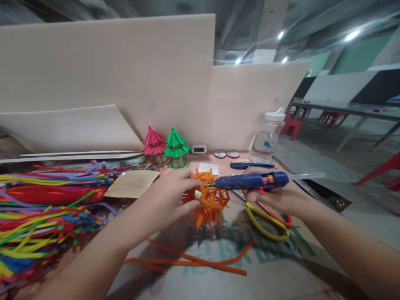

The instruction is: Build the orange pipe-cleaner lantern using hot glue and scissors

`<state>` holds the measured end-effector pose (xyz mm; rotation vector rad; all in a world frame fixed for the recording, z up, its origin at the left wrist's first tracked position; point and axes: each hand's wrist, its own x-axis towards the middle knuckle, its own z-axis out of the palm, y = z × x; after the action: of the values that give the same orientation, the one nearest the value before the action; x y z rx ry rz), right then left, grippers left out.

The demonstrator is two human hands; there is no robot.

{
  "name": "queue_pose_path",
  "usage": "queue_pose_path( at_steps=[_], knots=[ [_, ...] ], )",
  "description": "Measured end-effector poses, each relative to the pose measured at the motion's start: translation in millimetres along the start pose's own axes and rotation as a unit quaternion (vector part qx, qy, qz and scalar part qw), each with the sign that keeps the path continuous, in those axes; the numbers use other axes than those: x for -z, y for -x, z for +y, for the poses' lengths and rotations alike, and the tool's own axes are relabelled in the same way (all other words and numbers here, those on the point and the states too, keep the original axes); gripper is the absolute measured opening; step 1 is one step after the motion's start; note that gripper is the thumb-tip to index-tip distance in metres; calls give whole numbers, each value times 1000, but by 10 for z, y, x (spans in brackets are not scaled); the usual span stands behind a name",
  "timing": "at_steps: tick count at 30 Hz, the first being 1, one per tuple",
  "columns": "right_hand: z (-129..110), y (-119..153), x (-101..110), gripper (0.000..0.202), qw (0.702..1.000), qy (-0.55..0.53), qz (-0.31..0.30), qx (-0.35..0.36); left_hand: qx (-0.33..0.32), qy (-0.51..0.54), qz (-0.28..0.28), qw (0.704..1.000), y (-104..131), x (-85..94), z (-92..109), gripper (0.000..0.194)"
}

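My left hand (pixel 175 189) is closed on an orange pipe-cleaner piece (pixel 215 204), its fingers and thumb at the left side. The piece has many short spiky ends and a pale bit near its middle. In my right hand (pixel 268 198) is a blue hot glue gun (pixel 237 181), a clear glue stick (pixel 308 176) jutting from its back. The gun's nozzle points left and reaches the orange piece near my left fingertips; whether it touches cannot be made out. Loose orange pipe cleaners (pixel 200 263) lie crossed on the board in front.
Scissors with red and yellow handles (pixel 268 229) lie under my right hand. Bundles of coloured pipe cleaners (pixel 46 208) fill the left side. Behind stand a pink (pixel 153 141) and a green pipe-cleaner house (pixel 176 146), a small digital clock (pixel 199 149) and a water bottle (pixel 266 137).
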<state>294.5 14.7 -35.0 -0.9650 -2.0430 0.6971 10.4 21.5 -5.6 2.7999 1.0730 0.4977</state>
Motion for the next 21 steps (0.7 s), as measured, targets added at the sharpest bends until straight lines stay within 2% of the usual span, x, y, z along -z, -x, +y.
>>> queue_pose_path(
  at_steps=[4,6,11,15,17,21],
  knots=[
    [178,-13,74,44,997,-63,-23,-21,28,88,-27,995,-23,-4,-70,11],
    [313,-36,96,47,996,-75,-12,-44,50,132,-45,989,-55,-28,-107,15],
    [653,-215,80,47,981,54,49,-180,83,180,-108,974,-115,-125,-157,23],
    [920,-515,-48,35,964,119,52,-233,87,172,-134,972,-93,-90,-168,27],
    [1051,-687,-160,34,960,135,47,-242,91,168,-123,974,-69,-13,-182,30],
    [1303,-956,-414,33,959,145,22,-243,147,124,-85,978,-25,153,-254,30]
  ],
)
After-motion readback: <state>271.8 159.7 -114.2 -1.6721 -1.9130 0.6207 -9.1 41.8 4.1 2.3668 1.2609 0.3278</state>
